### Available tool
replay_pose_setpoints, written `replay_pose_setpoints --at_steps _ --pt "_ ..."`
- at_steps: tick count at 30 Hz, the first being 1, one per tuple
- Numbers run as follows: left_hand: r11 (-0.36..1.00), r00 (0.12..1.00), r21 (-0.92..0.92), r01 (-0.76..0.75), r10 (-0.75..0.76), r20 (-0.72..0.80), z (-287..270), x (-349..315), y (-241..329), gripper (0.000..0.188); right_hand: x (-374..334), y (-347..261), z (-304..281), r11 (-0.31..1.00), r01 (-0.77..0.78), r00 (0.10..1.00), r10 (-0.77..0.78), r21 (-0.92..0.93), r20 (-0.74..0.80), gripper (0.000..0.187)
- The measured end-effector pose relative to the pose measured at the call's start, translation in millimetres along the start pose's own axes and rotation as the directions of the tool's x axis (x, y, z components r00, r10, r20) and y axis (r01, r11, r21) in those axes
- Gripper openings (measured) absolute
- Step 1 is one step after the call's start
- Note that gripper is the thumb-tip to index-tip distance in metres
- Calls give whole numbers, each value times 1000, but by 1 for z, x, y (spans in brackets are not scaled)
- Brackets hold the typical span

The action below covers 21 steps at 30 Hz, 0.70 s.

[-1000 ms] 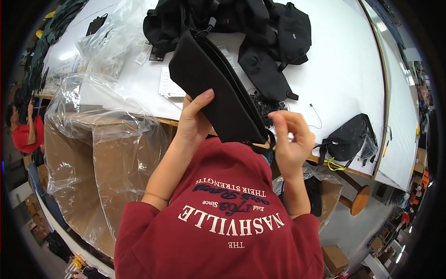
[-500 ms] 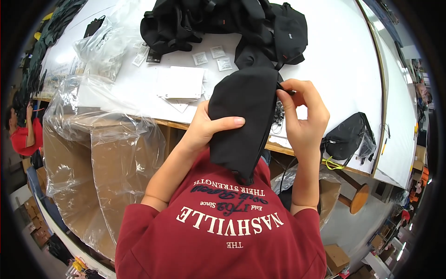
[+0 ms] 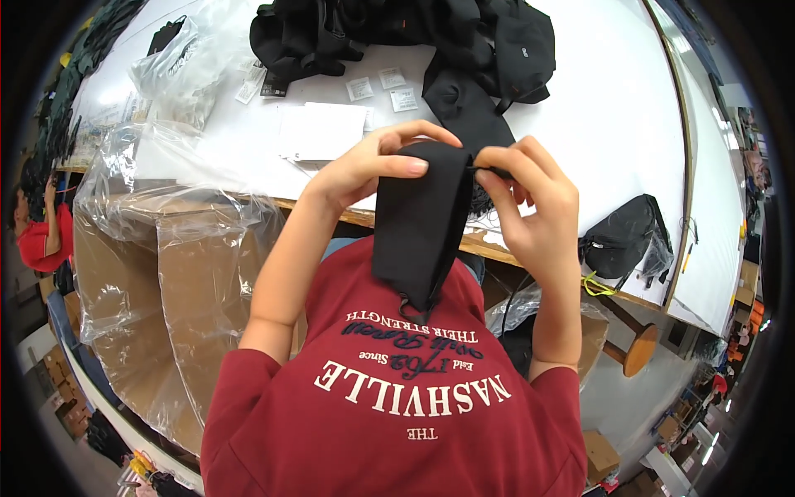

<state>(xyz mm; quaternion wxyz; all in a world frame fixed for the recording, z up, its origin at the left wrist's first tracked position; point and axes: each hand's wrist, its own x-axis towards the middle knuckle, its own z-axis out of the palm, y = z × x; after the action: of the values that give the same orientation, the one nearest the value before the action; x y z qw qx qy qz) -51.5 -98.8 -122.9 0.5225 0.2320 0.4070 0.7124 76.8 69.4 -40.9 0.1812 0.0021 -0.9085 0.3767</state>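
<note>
A flat black fabric bag (image 3: 411, 222) hangs in front of my chest, its lower end against my shirt. My left hand (image 3: 373, 167) is closed on its upper left part, thumb on the near face and fingers over the top edge. At the bag's upper right edge, my right hand (image 3: 532, 199) pinches a small black tab or cord end; its exact kind is hard to make out. An opening or seam runs down the right edge, and a thin cord loop shows at the bottom.
Black bags (image 3: 397, 25) are heaped at the table's far side. Small white packets (image 3: 359, 89) and a stack of white cards (image 3: 321, 130) lie nearer. A plastic-lined carton (image 3: 199, 282) stands at left. Another black bag (image 3: 625, 236) rests at right. Far left, another person (image 3: 45, 236) wears red.
My left hand has slid up from the bag's middle to its top edge. The bag's upper end has tipped down and narrowed in view, and my right hand has shifted slightly left.
</note>
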Motion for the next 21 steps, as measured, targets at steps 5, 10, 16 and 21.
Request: replay_pose_setpoints --at_steps 5,10,16,21 --pt "1000 996 10 23 -22 -89 4 7 0 33 10 9 3 966 203 978 -207 -159 -11 12" --pt "910 957 -389 -143 26 -290 -26 16 -4 21 -5 -8 18 946 313 911 -324 82 254 20" --pt "896 938 -375 -238 112 -328 -40 18 3 18 -16 -14 28 948 249 888 -305 197 344 18" --pt "911 908 -322 -259 116 -401 -39 10 9 19 -9 -13 16 950 310 912 -305 26 273 20"
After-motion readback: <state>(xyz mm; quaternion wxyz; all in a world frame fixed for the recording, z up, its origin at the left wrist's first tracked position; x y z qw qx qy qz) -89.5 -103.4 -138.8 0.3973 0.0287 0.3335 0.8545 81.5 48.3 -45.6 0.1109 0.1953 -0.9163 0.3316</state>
